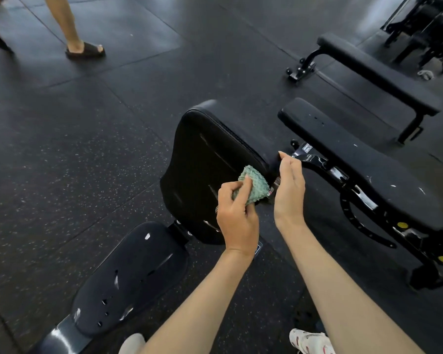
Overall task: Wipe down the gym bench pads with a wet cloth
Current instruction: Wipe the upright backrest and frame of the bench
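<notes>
Dark speckled rubber floor (87, 162) all round, gym setting. Back pad (207, 162) of the near bench is the landmark. Cloth (255, 183), green and nubby, sits bunched against the back pad's right edge, low on its face. Left hand (237, 215) grips the cloth, fingers and thumb curled round it. Right hand (289, 190) is just right of the back pad's edge, empty, fingers loosely straight; I cannot tell whether a fingertip touches the rim. Seat pad (131, 274) lies below-left of the back pad, joined at the hinge, with shiny streaks (wet, probably). Second bench (356, 162) stands right of the back pad, apart.

Step in hand, by my reading: wiping the back pad's right side and edge. To do it well, flatten the cloth out of its wad so more of it meets the vinyl. Press firmly and run long overlapping strokes along the pad, not across. Wrap over the seam and side wall, and steady the pad with the free hand.

Orientation: the back pad's long axis runs from the hinge end by the seat pad to its rounded top end. It points away from the person and seems tilted up. The cloth is bunched, with no clear long axis.
</notes>
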Tool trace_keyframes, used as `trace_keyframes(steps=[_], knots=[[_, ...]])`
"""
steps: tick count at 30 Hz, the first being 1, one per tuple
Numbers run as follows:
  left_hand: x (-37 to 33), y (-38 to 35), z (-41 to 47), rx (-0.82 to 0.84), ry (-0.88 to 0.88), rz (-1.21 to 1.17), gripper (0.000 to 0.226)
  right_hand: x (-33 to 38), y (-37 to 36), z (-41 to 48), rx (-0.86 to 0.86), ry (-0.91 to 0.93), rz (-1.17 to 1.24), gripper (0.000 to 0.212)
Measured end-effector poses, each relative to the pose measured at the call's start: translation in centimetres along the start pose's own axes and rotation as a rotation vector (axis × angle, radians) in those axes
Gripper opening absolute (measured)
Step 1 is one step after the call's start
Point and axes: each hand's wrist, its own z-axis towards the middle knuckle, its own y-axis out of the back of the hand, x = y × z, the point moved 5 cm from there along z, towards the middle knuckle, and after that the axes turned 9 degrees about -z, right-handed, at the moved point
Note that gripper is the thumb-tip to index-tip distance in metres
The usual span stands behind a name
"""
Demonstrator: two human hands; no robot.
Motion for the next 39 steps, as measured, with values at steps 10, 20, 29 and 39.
trace_keyframes(steps=[10, 20, 29, 39], knots=[[-0.2, -0.1, -0.8, 0.072, -0.098, 0.059, 0.034, -0.5, 0.4, 0.3, 0.02, -0.007, 0.055, 0.03], [-0.1, 2.8, 6.7, -0.18, -0.045, 0.085, 0.035, -0.9, -0.9, -1.1, -0.002, 0.07, -0.084, 0.049], [2.3, 5.4, 12.1, -0.299, 0.216, 0.158, 0.037, -1.0, -1.5, -1.4, -0.087, 0.068, -0.099, 0.048], [5.0, 7.9, 14.5, -0.323, 0.498, 0.27, 0.036, -0.9, -1.4, -1.3, -0.111, 0.073, -0.076, 0.045]])
